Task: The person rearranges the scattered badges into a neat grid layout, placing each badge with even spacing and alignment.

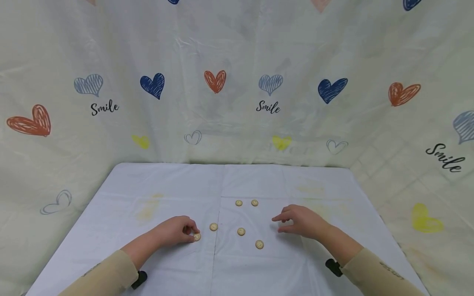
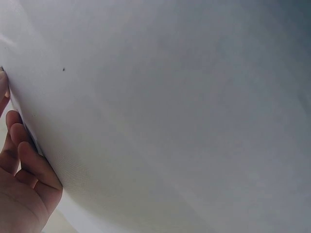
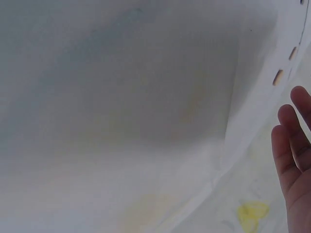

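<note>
Several round tan wooden buttons lie on a white cloth-covered table. In the head view my left hand [image 1: 174,232] pinches one button [image 1: 197,237] at the left end of the group, thumb and fingertips at its edge. Just right of it lies another button [image 1: 213,227]. My right hand [image 1: 301,222] is held above the cloth to the right of the buttons, fingers extended and nothing in it. The left wrist view shows curled fingers [image 2: 34,162] against the cloth, but no button. Loosely straight fingers [image 3: 286,141] appear in the right wrist view.
Two buttons lie side by side farther back, the left one [image 1: 238,203] near a cloth crease. Nearer the middle is a button [image 1: 241,232], with another [image 1: 259,244] closer to me. A heart-printed curtain [image 1: 237,123] hangs behind the white table [image 1: 177,181] and along its sides.
</note>
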Demonstrator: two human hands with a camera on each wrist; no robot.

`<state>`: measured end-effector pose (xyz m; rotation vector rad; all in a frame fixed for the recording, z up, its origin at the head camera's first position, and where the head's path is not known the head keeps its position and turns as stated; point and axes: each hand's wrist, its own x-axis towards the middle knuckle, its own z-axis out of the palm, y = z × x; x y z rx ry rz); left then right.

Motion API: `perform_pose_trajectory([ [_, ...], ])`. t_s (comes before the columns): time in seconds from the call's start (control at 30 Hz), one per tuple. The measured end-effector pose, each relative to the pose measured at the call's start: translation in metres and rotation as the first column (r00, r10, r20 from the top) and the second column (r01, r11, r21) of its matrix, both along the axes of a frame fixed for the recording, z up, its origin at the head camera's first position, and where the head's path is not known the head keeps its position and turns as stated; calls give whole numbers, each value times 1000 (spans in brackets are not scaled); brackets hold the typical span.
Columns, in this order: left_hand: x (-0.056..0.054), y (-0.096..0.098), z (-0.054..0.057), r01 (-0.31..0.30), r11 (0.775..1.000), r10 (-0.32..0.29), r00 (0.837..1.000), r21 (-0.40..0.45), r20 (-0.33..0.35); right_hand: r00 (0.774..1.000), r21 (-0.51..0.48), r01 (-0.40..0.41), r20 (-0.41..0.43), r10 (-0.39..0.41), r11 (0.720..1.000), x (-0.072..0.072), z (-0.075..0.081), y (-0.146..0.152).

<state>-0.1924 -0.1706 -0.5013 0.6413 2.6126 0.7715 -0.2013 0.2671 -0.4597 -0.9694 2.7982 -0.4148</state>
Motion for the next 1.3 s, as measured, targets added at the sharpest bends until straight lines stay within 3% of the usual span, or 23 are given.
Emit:
perform_pose_trajectory([
  [0.37,0,2,4,-1,1000,1,1000,4,2,990,-36,-95,97,98,995,6,-9,-26],
  [0.67,-1,3,3,-5,1000,5,1000,-9,6,976,22,-183,126,179,983,8,-21,-44],
  [1.3,-1,0,1,2,1000,-2,1000,-2,2,974,49,-195,124,188,980,6,-26,-56],
])
